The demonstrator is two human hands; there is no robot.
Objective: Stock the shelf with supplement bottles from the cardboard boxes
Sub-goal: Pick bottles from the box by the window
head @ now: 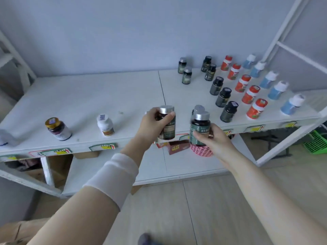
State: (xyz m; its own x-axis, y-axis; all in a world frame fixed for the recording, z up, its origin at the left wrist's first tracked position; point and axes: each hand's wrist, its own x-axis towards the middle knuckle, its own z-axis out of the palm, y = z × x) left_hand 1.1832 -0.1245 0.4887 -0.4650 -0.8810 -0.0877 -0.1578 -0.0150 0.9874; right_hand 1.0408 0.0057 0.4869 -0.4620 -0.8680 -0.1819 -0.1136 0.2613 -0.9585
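My left hand (pixel 152 123) grips a dark green-labelled bottle with a silver cap (pixel 168 125), held at the front edge of the white shelf (pixel 88 96). My right hand (pixel 211 137) holds a second silver-capped green bottle (pixel 200 128) by its lower half; a third silver cap (pixel 199 108) shows just behind it. On the right part of the shelf stand rows of dark bottles (pixel 223 97), red bottles (pixel 250 94) and blue bottles (pixel 277 90). Two matching green bottles (pixel 186 75) stand near the back wall.
A gold-capped jar (pixel 58 129) and a white bottle (pixel 105 124) stand on the shelf's left front. On the lower shelf sit a pink basket (pixel 201 152) and a red box (pixel 177 147). A green basket (pixel 316 144) lies on the floor at right. A cardboard box (pixel 16 232) is at bottom left.
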